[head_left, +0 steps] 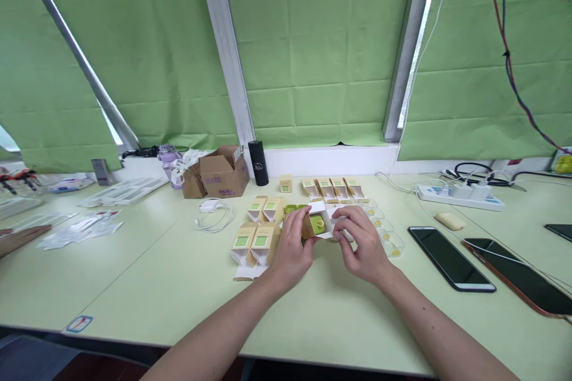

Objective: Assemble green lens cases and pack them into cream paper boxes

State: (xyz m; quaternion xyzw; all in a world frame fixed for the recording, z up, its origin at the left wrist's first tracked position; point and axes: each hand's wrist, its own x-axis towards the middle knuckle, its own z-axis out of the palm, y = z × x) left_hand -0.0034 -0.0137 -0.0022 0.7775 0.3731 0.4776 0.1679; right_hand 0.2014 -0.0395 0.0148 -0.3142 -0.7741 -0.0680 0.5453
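Observation:
My left hand (292, 251) grips a small open cardboard box (308, 225), its mouth tilted toward me. A green piece (317, 224) sits inside, framed by white inner flaps. At the box's right side, the fingers of my right hand (361, 243) are pinched together at a white flap. More small tan boxes with green windows (267, 238) stand just left of my left hand, some with flaps open. Green pieces (290, 208) show behind my left hand, partly hidden. Clear plastic cups with yellow bits (392, 244) lie right of my right hand.
A row of small boxes (333, 189) stands farther back. Behind are a black bottle (257, 163) and a brown carton (224, 172). Phones (451, 257) and a power strip (460, 196) with cables lie right. Another person's hand (24, 238) rests far left near plastic packets (83, 229).

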